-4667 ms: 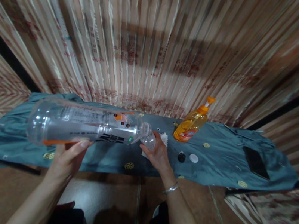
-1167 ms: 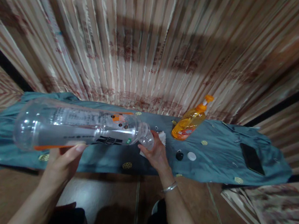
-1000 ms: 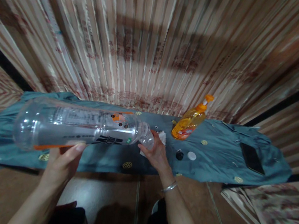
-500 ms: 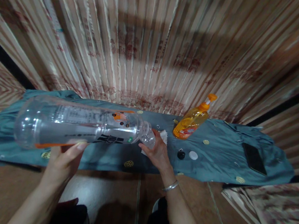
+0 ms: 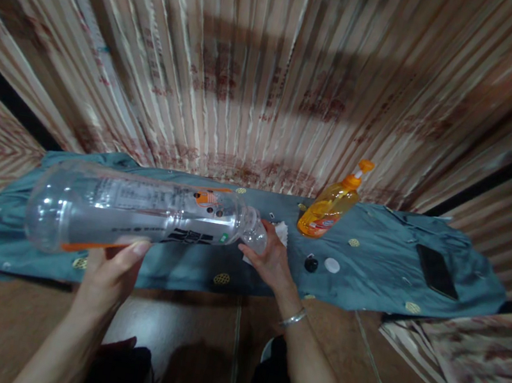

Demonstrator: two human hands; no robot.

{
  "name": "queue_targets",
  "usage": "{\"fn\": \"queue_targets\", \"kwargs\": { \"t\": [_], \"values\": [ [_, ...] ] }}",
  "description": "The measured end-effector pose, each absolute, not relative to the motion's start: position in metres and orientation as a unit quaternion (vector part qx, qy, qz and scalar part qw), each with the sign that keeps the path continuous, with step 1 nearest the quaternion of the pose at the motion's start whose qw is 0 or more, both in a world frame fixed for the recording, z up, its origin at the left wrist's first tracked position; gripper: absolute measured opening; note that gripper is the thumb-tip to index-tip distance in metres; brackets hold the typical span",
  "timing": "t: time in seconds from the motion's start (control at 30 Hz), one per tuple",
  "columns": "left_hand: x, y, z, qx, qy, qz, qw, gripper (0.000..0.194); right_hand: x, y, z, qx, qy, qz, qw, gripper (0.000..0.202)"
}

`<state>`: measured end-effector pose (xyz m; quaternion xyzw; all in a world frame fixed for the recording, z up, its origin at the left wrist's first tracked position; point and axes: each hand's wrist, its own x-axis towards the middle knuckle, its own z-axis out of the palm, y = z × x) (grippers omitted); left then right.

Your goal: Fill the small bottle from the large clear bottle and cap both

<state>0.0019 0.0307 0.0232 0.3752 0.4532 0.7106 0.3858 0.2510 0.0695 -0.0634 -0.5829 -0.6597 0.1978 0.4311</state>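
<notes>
Little changes: your left hand [image 5: 111,272] still grips the large bottle [image 5: 145,216] sideways above the bench [image 5: 375,278], neck against the small bottle [image 5: 253,235] your right hand [image 5: 274,263] grasps, so this step seems unfinished

No wording can be read. Left of centre, the large clear plastic bottle [image 5: 135,214] bears bold black lettering [image 5: 190,237], rows of small print [image 5: 126,194] and a tiny green mark [image 5: 224,237] (all too blurred to spell out). Right of centre, the orange pump bottle [image 5: 336,199] has an illegible red-and-white label [image 5: 321,226]; the curtain's [image 5: 243,86] dark character-like print is equally unclear.
</notes>
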Motion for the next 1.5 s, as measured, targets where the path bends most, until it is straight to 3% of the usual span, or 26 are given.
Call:
{"fn": "queue_targets", "kwargs": {
  "t": [1.5],
  "values": [
    [-0.0004, 0.0325, 0.0172, 0.362, 0.430, 0.729, 0.390, 0.022, 0.2513, 0.0691, -0.0636, -0.577, -0.664, 0.193, 0.436, 0.065]
  ]
}}
